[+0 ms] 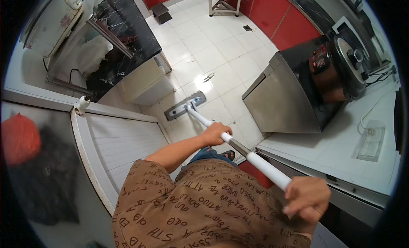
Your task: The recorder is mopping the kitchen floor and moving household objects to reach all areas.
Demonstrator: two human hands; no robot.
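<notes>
Both hands hold a flat mop by its white and metal handle. My left hand is closed around the lower part of the handle, above the mop head. Around the upper end of the handle is my right hand, slightly blurred, beside my brown printed shirt. The mop's grey flat head lies on the white tiled floor, left of some dark debris near a bright light reflection. A sandalled foot shows below the handle.
At the right a pressure cooker stands on a metal-fronted unit. To the left are a whitish bin, a black marbled counter and a white door. Farther off are a metal stand and a floor drain.
</notes>
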